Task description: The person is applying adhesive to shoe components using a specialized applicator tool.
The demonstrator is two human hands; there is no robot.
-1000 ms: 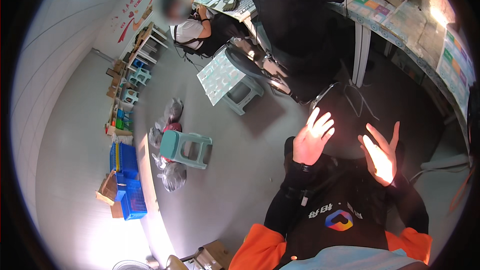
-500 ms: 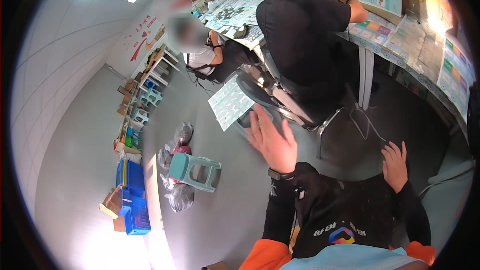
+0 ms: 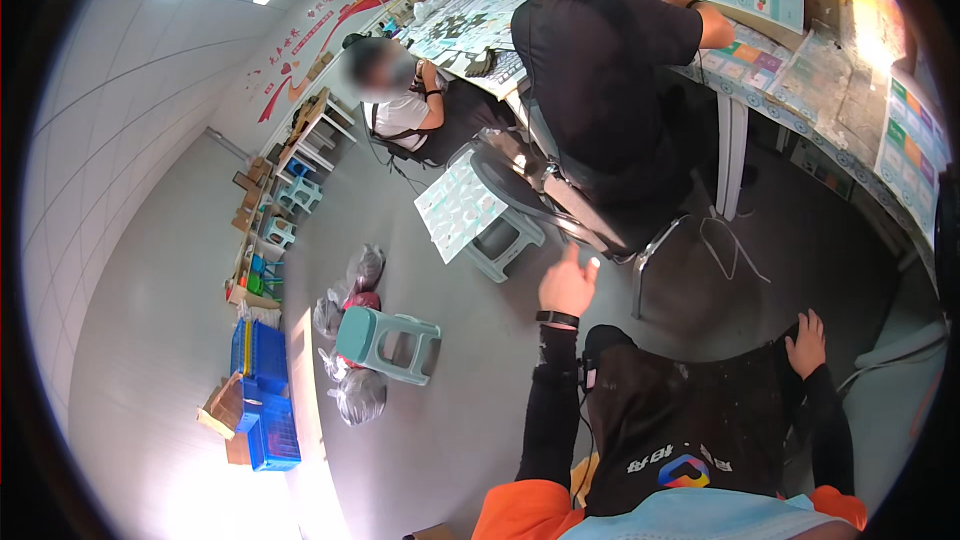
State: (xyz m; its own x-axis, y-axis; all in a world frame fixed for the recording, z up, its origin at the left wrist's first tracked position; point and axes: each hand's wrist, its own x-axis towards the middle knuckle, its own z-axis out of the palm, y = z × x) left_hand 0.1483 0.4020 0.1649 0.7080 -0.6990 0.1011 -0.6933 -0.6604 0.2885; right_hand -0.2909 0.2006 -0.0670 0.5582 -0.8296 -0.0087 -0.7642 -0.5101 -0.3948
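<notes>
My left hand [image 3: 568,287] is raised over the floor in front of me, a dark band on its wrist. Its thumb and index finger stand apart with nothing between them; the other fingers look curled. Nearest to it are a metal-framed chair [image 3: 585,225] and a pale stool [image 3: 507,252]. On that stool lies a printed light-green sheet [image 3: 460,208]. My right hand [image 3: 806,345] rests, fingers extended and holding nothing, by the right edge of the black apron [image 3: 690,400] over my lap.
A person in black [image 3: 610,90] sits at a long table [image 3: 760,90] covered with printed sheets; another person [image 3: 405,115] sits farther left. A green stool [image 3: 390,343] stands beside tied grey bags [image 3: 360,397]. Blue crates [image 3: 270,395] line the left side.
My left hand has gone from spread fingers to partly curled ones and shifted slightly right. My right hand has moved down and right onto the apron's edge. The sheet looks unmoved.
</notes>
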